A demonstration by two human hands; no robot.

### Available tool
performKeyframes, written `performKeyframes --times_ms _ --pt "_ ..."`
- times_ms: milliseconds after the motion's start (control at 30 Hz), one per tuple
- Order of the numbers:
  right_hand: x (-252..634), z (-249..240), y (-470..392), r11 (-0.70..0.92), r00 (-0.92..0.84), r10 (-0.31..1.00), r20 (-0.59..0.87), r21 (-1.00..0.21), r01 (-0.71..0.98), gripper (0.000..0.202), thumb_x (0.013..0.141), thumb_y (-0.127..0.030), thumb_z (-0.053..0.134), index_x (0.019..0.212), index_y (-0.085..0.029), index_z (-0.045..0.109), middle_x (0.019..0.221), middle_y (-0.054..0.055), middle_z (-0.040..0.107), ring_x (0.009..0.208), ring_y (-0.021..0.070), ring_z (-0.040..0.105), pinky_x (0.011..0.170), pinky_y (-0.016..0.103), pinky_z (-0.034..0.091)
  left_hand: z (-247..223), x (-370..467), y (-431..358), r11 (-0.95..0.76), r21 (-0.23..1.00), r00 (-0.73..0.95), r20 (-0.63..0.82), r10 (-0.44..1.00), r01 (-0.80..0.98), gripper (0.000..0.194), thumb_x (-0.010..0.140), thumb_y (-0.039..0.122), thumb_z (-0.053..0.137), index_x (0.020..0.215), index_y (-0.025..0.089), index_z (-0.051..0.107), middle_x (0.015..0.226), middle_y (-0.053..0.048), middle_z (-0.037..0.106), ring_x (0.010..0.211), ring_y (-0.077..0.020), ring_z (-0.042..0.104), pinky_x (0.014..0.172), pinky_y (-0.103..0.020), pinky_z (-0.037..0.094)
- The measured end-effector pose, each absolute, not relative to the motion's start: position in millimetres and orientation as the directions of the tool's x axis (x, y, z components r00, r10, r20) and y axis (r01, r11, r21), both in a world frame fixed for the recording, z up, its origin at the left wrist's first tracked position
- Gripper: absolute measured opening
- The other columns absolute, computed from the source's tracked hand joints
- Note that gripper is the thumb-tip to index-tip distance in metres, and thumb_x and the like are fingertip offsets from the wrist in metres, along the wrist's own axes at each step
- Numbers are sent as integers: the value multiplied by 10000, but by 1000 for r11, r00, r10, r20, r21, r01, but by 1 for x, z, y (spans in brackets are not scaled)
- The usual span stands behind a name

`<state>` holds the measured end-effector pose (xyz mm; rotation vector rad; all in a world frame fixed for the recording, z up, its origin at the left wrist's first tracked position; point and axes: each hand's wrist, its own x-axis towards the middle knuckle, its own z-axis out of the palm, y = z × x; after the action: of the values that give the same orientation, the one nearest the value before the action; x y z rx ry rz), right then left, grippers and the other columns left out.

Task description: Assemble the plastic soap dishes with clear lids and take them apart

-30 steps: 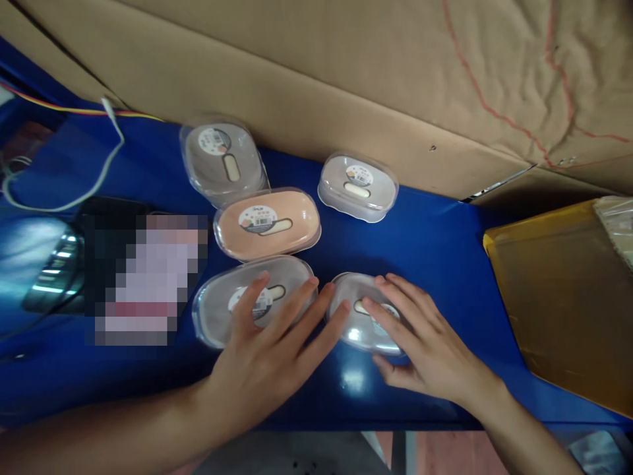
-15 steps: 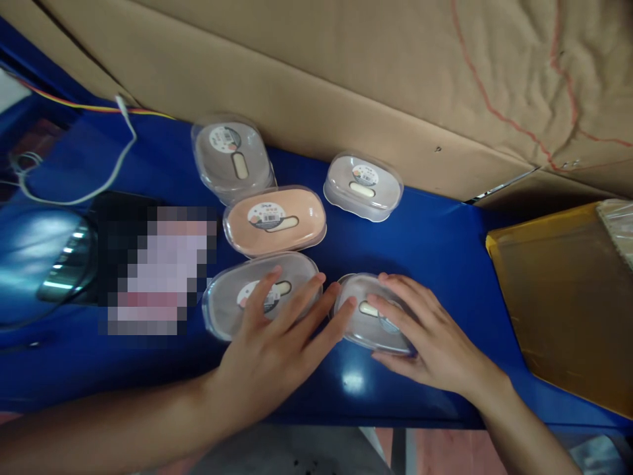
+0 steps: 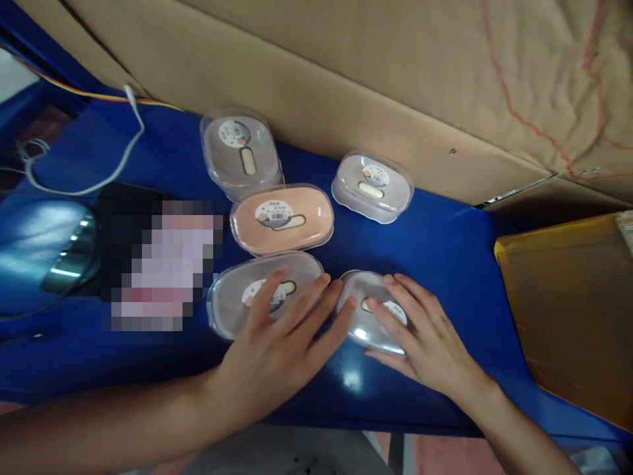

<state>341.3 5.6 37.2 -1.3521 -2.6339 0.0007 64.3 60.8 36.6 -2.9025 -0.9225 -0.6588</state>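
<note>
Two oval plastic boxes with clear lids stand side by side in front of me. My left hand (image 3: 289, 336) lies over the grey near-left box (image 3: 225, 300) with its fingers spread. Its outer fingers reach across to the near edge of the other box. That second grey box (image 3: 364, 330) is held by my right hand (image 3: 425, 330), with the thumb at its near side and fingertips over its lid and far edge. Part of each label is covered by my fingers. Just behind the left box sits a peach one (image 3: 281, 231).
More lidded grey boxes stand at the back, a stack (image 3: 242, 158) on the left and one (image 3: 373, 188) on the right. A blurred-out item (image 3: 168, 264) and white cable (image 3: 113, 171) lie left. A yellow-brown wrapped package (image 3: 568, 316) is right, brown paper (image 3: 321, 86) behind.
The box under my right hand has turned or tilted a little, and its label now shows nearer the fingers. My left hand has hardly moved. The view has shifted slightly.
</note>
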Motion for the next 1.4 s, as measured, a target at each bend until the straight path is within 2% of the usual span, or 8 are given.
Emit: performKeyframes --times_ms 233,400,700,833,933,1033,1233,1400 --pt "371 39 15 482 -462 873 158 -121 868 775 1042 -380 711 1728 -314 356 1751 153 422 1602 421 402 1220 650 426 49 58 59 -782 92 702 384 599 617 403 1052 208 670 1454 219 641 1553 -148 659 1377 -315 672 1341 -613 277" --pt "411 29 29 274 -238 927 291 -92 957 773 1047 -344 689 1729 -411 331 1730 138 424 1534 452 473 1202 681 395 59 50 76 -716 46 640 410 650 697 186 1055 277 688 1202 165 705 1277 -174 756 1184 -349 751 1188 -623 475" --pt "421 19 37 197 -175 937 303 -41 980 704 1089 -383 608 1731 -355 320 1677 182 451 1541 428 451 1186 646 393 55 51 80 -739 55 650 435 623 671 163 1074 278 647 1172 154 687 1231 -176 748 1171 -363 736 980 -527 592" --pt "418 18 38 180 -152 935 320 -60 982 644 1091 -361 599 1693 -335 371 1678 187 435 1543 428 442 1197 658 373 51 53 76 -795 122 695 421 583 594 221 1085 303 629 1213 141 710 1266 -166 749 1225 -371 709 1108 -564 517" --pt "416 15 38 170 -107 916 386 -130 977 583 1060 -363 640 1604 -298 440 1607 190 450 1524 428 457 1181 651 389 46 55 69 -862 196 773 382 506 468 319 1123 382 579 1363 205 692 1442 -100 719 1380 -321 633 1357 -624 188" --pt "415 12 39 153 -67 879 472 -146 977 427 1030 -338 660 1444 -287 565 1438 156 527 1421 414 539 1133 636 425 45 55 63 -898 234 812 387 437 372 361 1078 382 654 1422 272 662 1564 -78 655 1464 -288 572 1381 -624 -16" --pt "410 24 35 69 -24 888 460 -82 994 332 1062 -252 574 1357 -335 703 1446 130 603 1369 426 577 1118 698 413 49 50 75 -850 357 760 398 514 388 282 932 295 710 1204 234 660 1578 -165 621 1482 -350 565 1345 -642 188" --pt "374 50 16 426 -340 885 318 -261 866 482 1078 -392 639 1542 -278 573 1573 157 546 1475 379 535 1185 598 462 45 49 87 -804 394 794 242 558 445 472 835 226 752 1293 233 642 1667 -189 513 1511 -410 513 1201 -627 406"
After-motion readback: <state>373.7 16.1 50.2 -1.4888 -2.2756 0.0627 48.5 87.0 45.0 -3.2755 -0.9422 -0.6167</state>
